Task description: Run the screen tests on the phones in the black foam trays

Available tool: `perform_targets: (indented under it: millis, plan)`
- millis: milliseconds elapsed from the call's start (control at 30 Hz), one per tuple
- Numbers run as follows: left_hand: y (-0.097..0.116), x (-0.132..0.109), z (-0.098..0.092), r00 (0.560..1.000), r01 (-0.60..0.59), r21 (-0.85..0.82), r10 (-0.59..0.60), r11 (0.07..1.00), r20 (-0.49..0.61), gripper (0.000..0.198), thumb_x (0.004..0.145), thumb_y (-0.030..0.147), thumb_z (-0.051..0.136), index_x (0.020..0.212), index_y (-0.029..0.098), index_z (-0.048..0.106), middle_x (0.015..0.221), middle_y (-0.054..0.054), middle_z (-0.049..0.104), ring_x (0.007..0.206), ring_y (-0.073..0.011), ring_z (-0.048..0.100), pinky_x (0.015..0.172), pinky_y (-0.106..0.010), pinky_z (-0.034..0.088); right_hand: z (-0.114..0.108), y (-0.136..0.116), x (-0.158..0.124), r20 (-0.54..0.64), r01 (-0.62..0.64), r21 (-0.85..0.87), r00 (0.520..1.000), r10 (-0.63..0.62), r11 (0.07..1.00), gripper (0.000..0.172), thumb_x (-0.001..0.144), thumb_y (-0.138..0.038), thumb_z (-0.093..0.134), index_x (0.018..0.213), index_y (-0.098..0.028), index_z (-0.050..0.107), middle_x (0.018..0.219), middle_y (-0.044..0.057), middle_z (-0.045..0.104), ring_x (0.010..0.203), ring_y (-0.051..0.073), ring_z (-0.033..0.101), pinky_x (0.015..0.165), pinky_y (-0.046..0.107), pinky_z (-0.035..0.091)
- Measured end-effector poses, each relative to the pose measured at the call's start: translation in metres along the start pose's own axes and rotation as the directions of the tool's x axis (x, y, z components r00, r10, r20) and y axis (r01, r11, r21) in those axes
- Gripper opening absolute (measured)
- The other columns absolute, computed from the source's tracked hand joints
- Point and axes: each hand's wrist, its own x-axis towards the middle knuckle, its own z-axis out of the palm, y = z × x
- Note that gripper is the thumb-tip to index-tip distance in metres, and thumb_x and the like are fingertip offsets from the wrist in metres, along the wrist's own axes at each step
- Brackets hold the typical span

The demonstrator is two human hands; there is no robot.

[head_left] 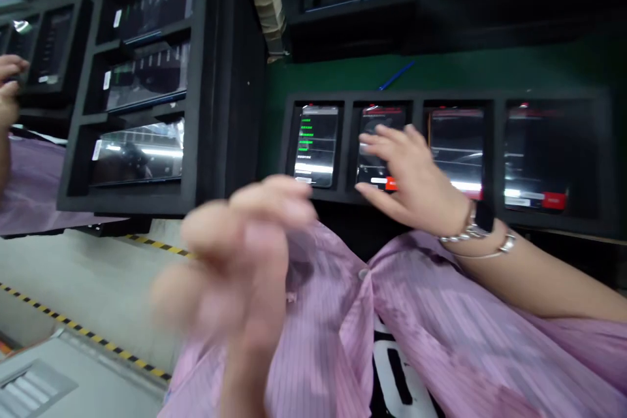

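Head view shows your right hand stretched over the second compartment of a black foam tray, fingers spread and palm down; its grip is wide and has hold of nothing. Beneath those fingers lies the second smartphone, its screen partly covered, with a red button showing near its lower edge; you cannot tell whether a fingertip touches the glass. Your left hand is raised close to the camera, near the tray's left front corner, fingers curled and badly blurred, so whether its grip holds anything cannot be told. To the left of the second sits the first smartphone, with lines of green text; to the right are the third smartphone and the fourth smartphone, the latter with a red button low on its screen. You wear a dark watch on your right wrist. Behind the tray, a blue pen lies on the green counter. To your left stands a larger black tray of devices, and beyond it another person's hand enters at the edge.
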Motion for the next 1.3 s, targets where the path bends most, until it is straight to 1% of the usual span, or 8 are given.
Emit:
perform_targets:
  millis: [133,267,467,633,733,933,1100,1300]
  plan:
    - [-0.003,0.096,0.041,0.929,-0.301,-0.211,0.236,0.93,-0.284,0.055,0.103,0.071,0.039,0.143,0.035,0.047,0.146,-0.005,0.057,0.148,-0.0302,0.047,0.121,-0.057,0.045,-0.043,0.028,-0.028,-0.195,-0.221,-0.13,0.961,0.193,0.967,0.046,0.099,-0.05,0.058,0.134,-0.021,0.058,0.147,0.02,0.054,0.144,0.04,0.046,0.122,0.065,0.033]
    - [0.02,0.154,0.096,0.868,-0.494,-0.084,0.483,0.866,-0.116,0.068,0.099,0.072,0.049,0.145,0.023,0.049,0.156,-0.017,0.048,0.151,-0.034,0.042,0.127,-0.058,0.032,-0.045,0.052,-0.041,-0.28,-0.306,-0.215,0.929,0.242,0.927,0.047,0.098,-0.054,0.058,0.126,-0.017,0.063,0.145,0.023,0.053,0.14,0.04,0.047,0.12,0.064,0.034]
    - [0.029,0.177,0.139,0.903,-0.43,0.085,0.428,0.899,0.041,0.051,0.101,0.062,0.054,0.129,0.021,0.064,0.134,-0.015,0.067,0.13,-0.032,0.06,0.129,-0.062,0.021,-0.026,0.066,-0.037,-0.309,-0.326,-0.241,0.919,0.246,0.914,0.032,0.103,-0.049,0.051,0.097,-0.022,0.068,0.108,0.007,0.073,0.11,0.03,0.063,0.124,0.067,0.022]
    - [0.03,0.185,0.135,0.894,-0.444,0.123,0.447,0.887,0.003,0.045,0.101,0.061,0.054,0.117,0.022,0.071,0.129,-0.015,0.07,0.126,-0.0342,0.061,0.127,-0.066,0.017,-0.036,0.062,-0.025,-0.238,-0.332,-0.125,0.925,0.297,0.935,0.029,0.102,-0.046,0.056,0.088,-0.023,0.068,0.108,0.005,0.075,0.11,0.028,0.064,0.126,0.066,0.016]
    - [0.022,0.187,0.114,0.878,-0.449,0.159,0.467,0.879,-0.102,0.047,0.098,0.064,0.058,0.12,0.025,0.07,0.134,-0.013,0.069,0.129,-0.035,0.06,0.129,-0.065,0.009,-0.059,0.069,-0.032,-0.333,-0.362,-0.008,0.88,0.339,0.932,0.03,0.104,-0.045,0.054,0.089,-0.024,0.068,0.112,0.004,0.074,0.112,0.026,0.066,0.127,0.065,0.009]
    - [-0.045,0.192,0.074,0.967,-0.197,0.172,0.22,0.965,-0.128,0.042,0.1,0.053,0.048,0.124,0.023,0.066,0.13,-0.014,0.072,0.124,-0.0349,0.064,0.128,-0.065,0.013,-0.097,0.113,-0.077,-0.479,-0.485,-0.07,0.783,0.396,0.872,0.03,0.1,-0.049,0.055,0.096,-0.023,0.068,0.105,0.007,0.075,0.104,0.029,0.069,0.119,0.068,0.026]
    - [-0.079,0.197,0.08,0.956,-0.139,0.172,0.178,0.975,-0.235,0.038,0.099,0.053,0.048,0.108,0.024,0.072,0.123,-0.012,0.075,0.121,-0.0332,0.065,0.127,-0.064,0.013,-0.087,0.126,-0.089,-0.535,-0.482,-0.139,0.772,0.344,0.865,0.031,0.102,-0.043,0.051,0.086,-0.021,0.066,0.108,0.009,0.075,0.109,0.028,0.068,0.122,0.063,0.027]
    - [-0.078,0.197,0.087,0.961,-0.234,0.165,0.254,0.958,-0.112,0.037,0.098,0.053,0.051,0.102,0.025,0.075,0.121,-0.01,0.076,0.121,-0.0306,0.066,0.126,-0.06,0.018,-0.083,0.125,-0.085,-0.459,-0.448,-0.144,0.82,0.341,0.882,0.03,0.103,-0.038,0.05,0.084,-0.022,0.066,0.095,0.005,0.076,0.094,0.023,0.071,0.12,0.058,0.031]
